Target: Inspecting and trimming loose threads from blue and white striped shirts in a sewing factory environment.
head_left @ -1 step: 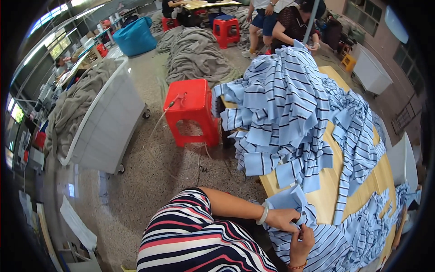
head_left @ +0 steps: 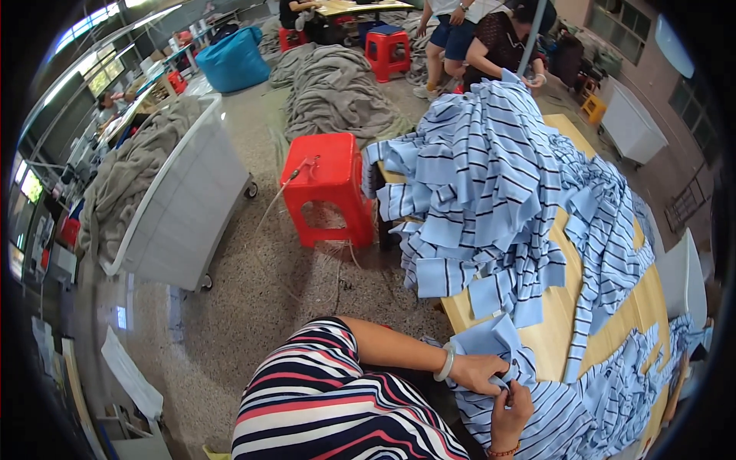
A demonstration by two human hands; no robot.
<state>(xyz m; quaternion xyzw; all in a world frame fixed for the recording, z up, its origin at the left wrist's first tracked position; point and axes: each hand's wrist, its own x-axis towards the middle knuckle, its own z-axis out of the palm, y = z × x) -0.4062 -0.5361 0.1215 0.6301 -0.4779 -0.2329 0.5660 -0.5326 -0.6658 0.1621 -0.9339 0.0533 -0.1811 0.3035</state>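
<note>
A light blue garment with dark and white stripes [head_left: 529, 418] lies at the near edge of the table, its plain blue collar part [head_left: 484, 337] turned up. My left hand [head_left: 477, 373], a pale bangle at its wrist, is closed on the cloth beside a small dark round spot that looks like a button. Right against it, my right hand [head_left: 512, 412], with a red beaded bracelet, pinches the same edge. Fingertips of both hands meet there and partly hide what is between them. Farther along the table rises a tall heap of similar striped garments [head_left: 491, 153].
Bare wood of the table [head_left: 556, 345] shows between the heaps. A red stool [head_left: 322, 157] with a cord over it stands left of the table. A white wheeled cart [head_left: 180, 207] holds grey fabric. Beyond are grey fabric piles [head_left: 337, 92], a blue sack [head_left: 230, 65] and other people.
The whole view has shifted very slightly. Both hands stay at the same spot on the garment, with only a tiny movement of the fingers.
</note>
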